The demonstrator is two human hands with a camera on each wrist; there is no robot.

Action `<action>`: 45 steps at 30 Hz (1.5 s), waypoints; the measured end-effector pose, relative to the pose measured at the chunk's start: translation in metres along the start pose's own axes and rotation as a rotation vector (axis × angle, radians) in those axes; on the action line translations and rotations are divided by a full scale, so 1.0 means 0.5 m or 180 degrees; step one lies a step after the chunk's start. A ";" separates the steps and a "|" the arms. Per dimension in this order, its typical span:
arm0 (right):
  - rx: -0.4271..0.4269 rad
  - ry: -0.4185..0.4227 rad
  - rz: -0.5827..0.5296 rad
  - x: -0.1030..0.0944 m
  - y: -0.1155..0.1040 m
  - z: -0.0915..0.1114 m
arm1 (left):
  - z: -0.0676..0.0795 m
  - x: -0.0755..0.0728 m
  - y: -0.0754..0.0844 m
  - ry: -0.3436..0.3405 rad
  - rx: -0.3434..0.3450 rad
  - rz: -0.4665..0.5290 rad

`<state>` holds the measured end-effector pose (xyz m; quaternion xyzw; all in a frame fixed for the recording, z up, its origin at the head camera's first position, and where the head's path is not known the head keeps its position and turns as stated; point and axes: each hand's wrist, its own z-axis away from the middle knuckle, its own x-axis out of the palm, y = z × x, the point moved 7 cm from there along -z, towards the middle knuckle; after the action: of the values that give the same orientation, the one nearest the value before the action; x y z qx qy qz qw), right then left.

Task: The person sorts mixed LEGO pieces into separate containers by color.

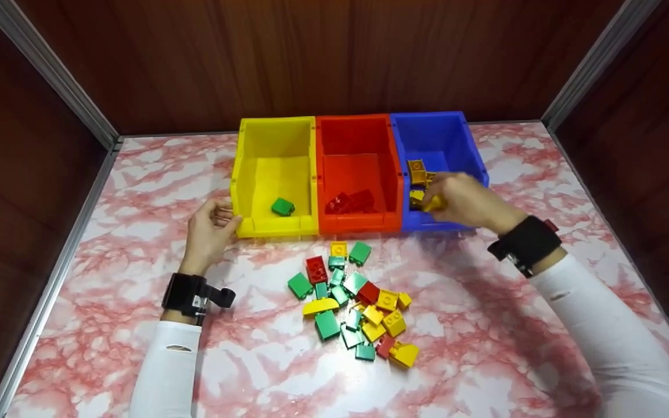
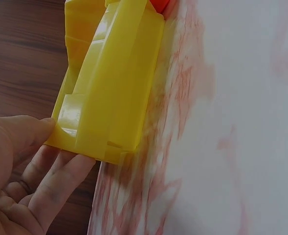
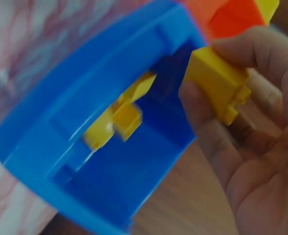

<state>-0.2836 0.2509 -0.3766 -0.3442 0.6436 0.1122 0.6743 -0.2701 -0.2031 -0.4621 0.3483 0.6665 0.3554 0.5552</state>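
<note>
My right hand (image 1: 461,200) is over the front of the blue bin (image 1: 474,139), pinching a yellow toy brick (image 3: 216,78) between thumb and fingers. The brick has a slanted side and studs facing the palm. Inside that bin lie several yellow bricks (image 3: 127,120) near the front lip. My left hand (image 1: 209,232) grips the front left corner of the yellow bin (image 2: 119,83), thumb on one side and fingers on the other. One green brick (image 1: 283,206) lies in the yellow bin. A few red bricks (image 1: 361,200) are in the red bin (image 1: 359,134) between the two.
A loose pile of green bricks (image 1: 327,325), yellow bricks (image 1: 394,323) and red bricks (image 1: 316,270) spreads over the marbled table (image 1: 253,371) in front of the bins. Dark wooden panels (image 1: 334,58) enclose the table at the back and sides.
</note>
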 end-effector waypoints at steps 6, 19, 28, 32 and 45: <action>0.0379 0.0057 0.0037 0.006 0.083 -0.012 | -0.002 0.000 0.000 0.0048 0.0044 0.0032; 0.0834 -0.0077 0.0114 0.026 0.122 -0.005 | -0.003 0.002 0.000 0.0068 0.0058 0.0141; 0.0601 0.0387 0.0447 -0.019 0.033 -0.005 | -0.002 -0.001 0.001 0.0071 0.0072 0.0115; 0.0169 0.0645 0.0457 -0.020 -0.051 -0.009 | -0.001 0.002 -0.001 0.0055 0.0052 0.0118; -0.0603 0.0005 0.0270 0.139 -0.199 -0.047 | -0.003 0.001 0.001 0.0037 0.0067 0.0132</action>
<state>-0.2328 0.1429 -0.4091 -0.3789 0.6447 0.2007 0.6329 -0.2717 -0.2027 -0.4616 0.3658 0.6660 0.3618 0.5401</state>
